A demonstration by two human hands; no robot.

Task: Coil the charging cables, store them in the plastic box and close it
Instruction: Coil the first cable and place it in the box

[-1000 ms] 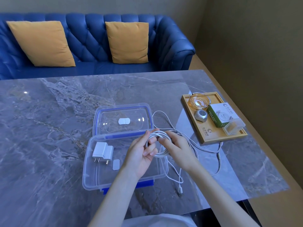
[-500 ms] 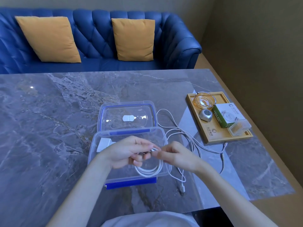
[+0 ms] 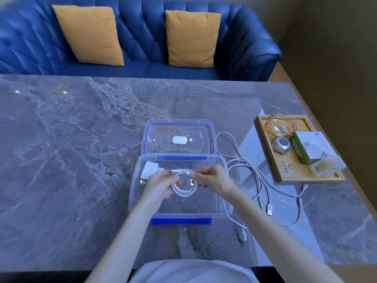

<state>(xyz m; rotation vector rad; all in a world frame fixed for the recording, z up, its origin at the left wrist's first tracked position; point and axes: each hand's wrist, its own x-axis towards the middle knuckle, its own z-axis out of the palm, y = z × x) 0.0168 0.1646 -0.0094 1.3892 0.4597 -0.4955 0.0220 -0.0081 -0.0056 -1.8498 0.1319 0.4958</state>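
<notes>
Coiled white cable (image 3: 184, 185) hangs just above the open plastic box (image 3: 134, 193). My left hand (image 3: 158, 185) pinches its left side and my right hand (image 3: 212, 181) pinches its right, fingers curled. I judge I should lower it flat beside the charger (image 3: 150, 170) and release both sides together. Loose cables (image 3: 255, 176) lie right of the box; the lid (image 3: 179, 138) lies behind.

box (image 3: 221, 203): clear smooth plastic
table (image 3: 81, 160): glossy grey marble-look
tray (image 3: 289, 172): matt wood
sofa (image 3: 142, 37): shiny tufted leather-look
cushions (image 3: 89, 33): matt cloth
</notes>
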